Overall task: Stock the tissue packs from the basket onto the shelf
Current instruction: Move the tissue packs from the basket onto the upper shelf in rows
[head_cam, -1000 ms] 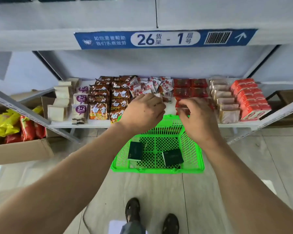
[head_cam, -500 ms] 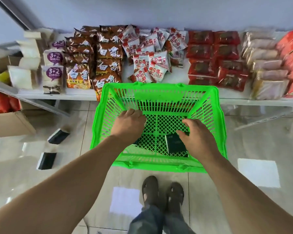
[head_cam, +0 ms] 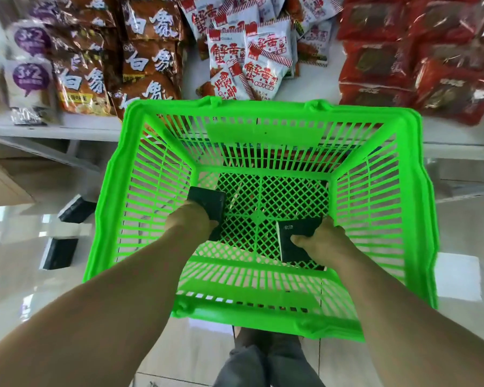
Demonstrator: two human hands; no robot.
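Note:
A bright green basket [head_cam: 118, 208] stands on the floor against the shelf [head_cam: 67, 131]. Both my hands reach down inside it. My left hand [head_cam: 190, 219] grips a dark tissue pack [head_cam: 208, 201] at the basket's left side. My right hand [head_cam: 323, 243] pinches a second dark tissue pack [head_cam: 292, 237] at the right, thumb on top of it. Both packs sit at the mesh bottom of the basket.
The shelf carries brown snack bags [head_cam: 148, 62], white-and-red packets [head_cam: 252, 54] and red packets [head_cam: 403, 60]. Two dark packs [head_cam: 76, 209] [head_cam: 58, 252] lie on the glossy floor left of the basket. A cardboard box [head_cam: 0, 185] sits at far left. My feet [head_cam: 266, 339] stand behind the basket.
My hands left the shelf and dropped into the basket. Each now closes on a dark tissue pack. The view tilted down and moved closer.

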